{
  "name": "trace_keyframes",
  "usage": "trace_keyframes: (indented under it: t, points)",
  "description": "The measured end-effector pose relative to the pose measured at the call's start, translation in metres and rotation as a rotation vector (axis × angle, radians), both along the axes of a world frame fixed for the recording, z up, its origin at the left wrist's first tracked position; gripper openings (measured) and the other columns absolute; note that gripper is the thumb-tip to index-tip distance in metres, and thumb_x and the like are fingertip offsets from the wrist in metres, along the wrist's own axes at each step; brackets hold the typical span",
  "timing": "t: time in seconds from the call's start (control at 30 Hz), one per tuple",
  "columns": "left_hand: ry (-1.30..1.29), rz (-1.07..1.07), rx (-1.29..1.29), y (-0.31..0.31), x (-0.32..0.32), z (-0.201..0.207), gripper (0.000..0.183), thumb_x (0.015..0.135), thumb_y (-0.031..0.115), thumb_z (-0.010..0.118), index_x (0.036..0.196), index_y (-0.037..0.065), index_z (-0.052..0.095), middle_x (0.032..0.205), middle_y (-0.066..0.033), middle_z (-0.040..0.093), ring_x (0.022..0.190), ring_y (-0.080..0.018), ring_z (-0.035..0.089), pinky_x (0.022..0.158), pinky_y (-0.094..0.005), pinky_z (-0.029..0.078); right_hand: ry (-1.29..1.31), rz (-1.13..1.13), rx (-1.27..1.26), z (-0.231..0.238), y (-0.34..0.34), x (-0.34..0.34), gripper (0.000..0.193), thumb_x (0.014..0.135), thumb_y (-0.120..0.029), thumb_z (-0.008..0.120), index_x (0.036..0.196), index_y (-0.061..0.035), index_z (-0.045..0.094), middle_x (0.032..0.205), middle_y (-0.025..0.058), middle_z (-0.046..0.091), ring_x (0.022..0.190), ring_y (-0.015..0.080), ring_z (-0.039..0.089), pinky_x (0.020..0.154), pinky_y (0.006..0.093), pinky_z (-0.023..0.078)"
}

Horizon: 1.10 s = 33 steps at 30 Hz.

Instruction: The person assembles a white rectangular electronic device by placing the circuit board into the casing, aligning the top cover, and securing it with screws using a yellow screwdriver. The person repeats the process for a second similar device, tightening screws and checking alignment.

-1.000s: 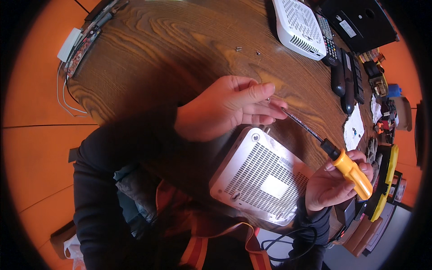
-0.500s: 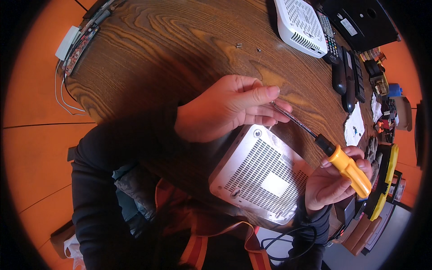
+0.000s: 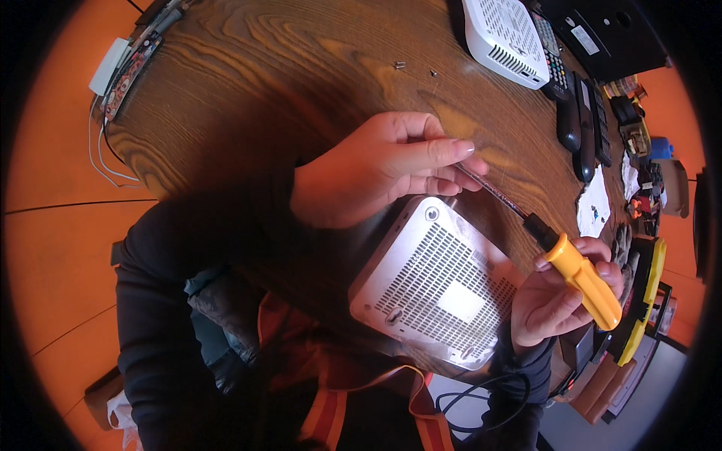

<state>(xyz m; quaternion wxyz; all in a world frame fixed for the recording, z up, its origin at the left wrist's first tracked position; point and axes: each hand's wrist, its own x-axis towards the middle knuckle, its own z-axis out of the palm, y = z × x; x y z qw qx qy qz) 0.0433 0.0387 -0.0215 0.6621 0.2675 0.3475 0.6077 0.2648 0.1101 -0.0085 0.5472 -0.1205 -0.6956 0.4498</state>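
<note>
A screwdriver (image 3: 580, 279) with a thick yellow handle and black collar is gripped in my right hand (image 3: 553, 304). Its long shaft slants up and left to my left hand (image 3: 391, 165), where thumb and fingers are closed around the tip. Whether a screw sits at that tip is hidden by the fingers. Below both hands lies a white perforated casing (image 3: 436, 289), tilted toward me, with a blank label in the middle, round recesses near its corners and dirty marks. Neither hand seems to press on it; my left fingers hover just above its far edge.
Small screws (image 3: 400, 65) lie on the wooden table (image 3: 301, 60). A second white vented box (image 3: 505, 41) stands at the far right, beside a remote control (image 3: 553, 60) and black handsets (image 3: 583, 131). At far left is a circuit board (image 3: 131, 79) with cables. A black cable (image 3: 481, 391) loops near my right forearm.
My left hand has risen slightly with the screwdriver's tip. The handle stays in my right hand at nearly the same place.
</note>
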Motion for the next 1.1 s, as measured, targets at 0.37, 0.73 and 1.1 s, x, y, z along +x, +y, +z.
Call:
trace_keyframes:
  t: [0.37, 0.73, 1.1]
  points:
    - [-0.049, 0.002, -0.061, 0.000, 0.000, 0.006, 0.017, 0.095, 0.019, 0.045, 0.101, 0.004, 0.050, 0.112, -0.0157, 0.058, 0.103, -0.0225, 0.057, 0.092, -0.0340, 0.045, 0.001, -0.135, 0.116, -0.002, 0.003, -0.001, 0.040, 0.092, -0.026, 0.050, 0.117, -0.0019, 0.030, 0.105, 0.0140, 0.037, 0.094, 0.0283, 0.047, 0.051, 0.0275, 0.058]
    - [0.099, 0.051, 0.039, -0.001, -0.004, 0.000, 0.026, 0.091, 0.011, 0.052, 0.113, -0.004, 0.051, 0.105, -0.0156, 0.059, 0.101, -0.0204, 0.058, 0.089, -0.0308, 0.048, 0.005, -0.138, -0.001, -0.001, 0.003, 0.001, 0.039, 0.093, -0.027, 0.049, 0.116, -0.0026, 0.031, 0.100, 0.0226, 0.043, 0.090, 0.0250, 0.050, 0.060, 0.0275, 0.054]
    - [0.576, 0.174, 0.367, 0.003, -0.014, 0.000, 0.010, 0.088, 0.002, 0.054, 0.096, 0.001, 0.060, 0.089, -0.0127, 0.065, 0.082, -0.0180, 0.066, 0.076, -0.0273, 0.052, 0.017, -0.088, -0.039, -0.001, 0.004, 0.002, 0.036, 0.094, -0.026, 0.045, 0.116, -0.0022, 0.029, 0.101, 0.0237, 0.043, 0.090, 0.0253, 0.051, 0.067, 0.0278, 0.054]
